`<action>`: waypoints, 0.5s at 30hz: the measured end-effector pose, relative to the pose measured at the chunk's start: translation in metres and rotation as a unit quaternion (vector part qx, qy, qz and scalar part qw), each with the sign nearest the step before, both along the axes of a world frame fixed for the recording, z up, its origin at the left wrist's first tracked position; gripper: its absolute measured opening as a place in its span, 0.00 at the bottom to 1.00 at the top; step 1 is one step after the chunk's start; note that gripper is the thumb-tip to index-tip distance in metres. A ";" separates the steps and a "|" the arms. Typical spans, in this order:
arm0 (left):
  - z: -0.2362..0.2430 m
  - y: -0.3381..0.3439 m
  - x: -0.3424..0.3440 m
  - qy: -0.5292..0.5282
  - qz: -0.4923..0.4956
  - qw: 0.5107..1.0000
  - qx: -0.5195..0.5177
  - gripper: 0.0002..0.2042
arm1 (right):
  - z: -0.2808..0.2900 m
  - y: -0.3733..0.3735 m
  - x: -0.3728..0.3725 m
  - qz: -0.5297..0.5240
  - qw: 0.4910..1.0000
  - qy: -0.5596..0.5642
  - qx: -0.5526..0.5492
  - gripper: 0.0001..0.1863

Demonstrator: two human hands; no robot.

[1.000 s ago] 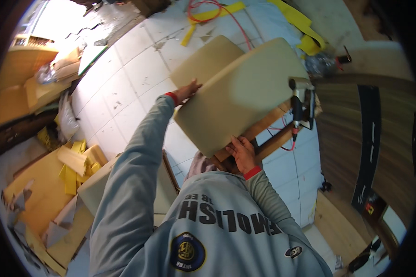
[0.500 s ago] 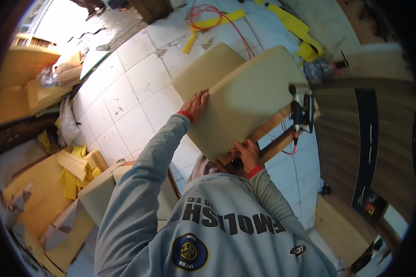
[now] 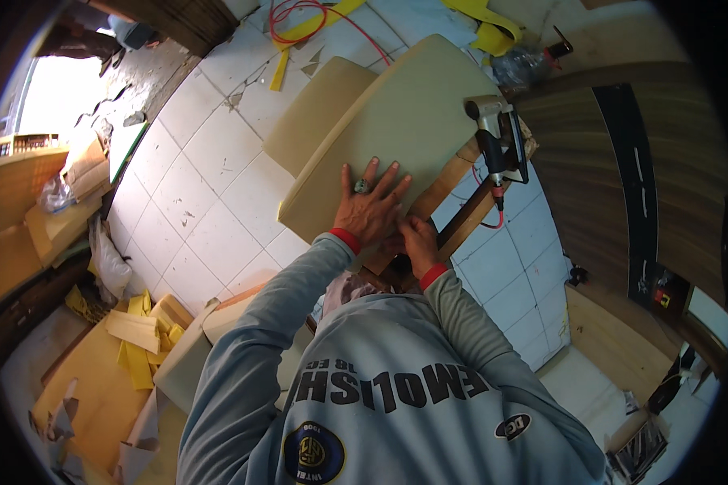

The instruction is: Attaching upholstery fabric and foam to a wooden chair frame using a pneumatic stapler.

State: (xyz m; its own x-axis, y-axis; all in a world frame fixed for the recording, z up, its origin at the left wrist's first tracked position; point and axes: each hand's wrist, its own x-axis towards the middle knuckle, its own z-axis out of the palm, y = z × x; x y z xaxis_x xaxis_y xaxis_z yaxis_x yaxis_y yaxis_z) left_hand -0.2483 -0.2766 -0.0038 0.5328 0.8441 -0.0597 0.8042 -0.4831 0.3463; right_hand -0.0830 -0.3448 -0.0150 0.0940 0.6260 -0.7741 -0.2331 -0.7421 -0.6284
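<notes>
My left hand [image 3: 368, 206] lies on a cream padded panel [image 3: 416, 109] with fingers spread, a ring on one finger. Just right of it, my right hand [image 3: 418, 241] grips the panel's lower edge, fingertips partly hidden. A wooden frame [image 3: 467, 222] shows under that edge, with gaps to the white tiled floor. A silver and black staple gun [image 3: 493, 141] with a red hose rests near the frame's right end. A second cream cushion [image 3: 311, 121] sits behind the padded panel.
Foam sheets [image 3: 77, 408] and yellow strips [image 3: 137, 360] are piled at lower left beside another cream cushion [image 3: 182, 368]. A red hose coil [image 3: 295, 32] and yellow band [image 3: 501, 32] lie at top. A brown wooden board [image 3: 570, 186] is at right, a bright doorway [image 3: 65, 89] at upper left.
My left hand has moved from the panel's left edge rightward onto its face, fingers now spread, beside my right hand. The whole scene has shifted in view as the head moved.
</notes>
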 end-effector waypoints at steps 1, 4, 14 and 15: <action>-0.002 0.004 0.001 0.020 -0.007 1.000 -0.009 0.30 | 0.002 0.002 0.003 -0.029 0.998 0.048 0.008 0.11; -0.002 0.006 0.005 0.031 -0.027 0.999 -0.032 0.30 | 0.000 0.002 0.006 -0.015 0.998 -0.005 0.066 0.16; 0.019 0.003 0.023 0.096 -0.042 0.993 -0.053 0.30 | -0.006 0.034 0.043 0.219 0.883 -0.400 0.111 0.19; 0.018 0.004 0.023 0.104 -0.044 0.993 -0.038 0.30 | 0.007 0.044 0.059 0.188 0.833 -0.498 0.151 0.19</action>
State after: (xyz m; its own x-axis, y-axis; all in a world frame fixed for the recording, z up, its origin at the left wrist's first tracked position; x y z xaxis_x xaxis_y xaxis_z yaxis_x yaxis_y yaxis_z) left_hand -0.2257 -0.2727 0.0138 0.5737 0.7838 -0.2377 0.8180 -0.5336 0.2146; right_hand -0.0245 -0.3006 -0.0081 0.3483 0.9086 -0.2306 0.7293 -0.4172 -0.5423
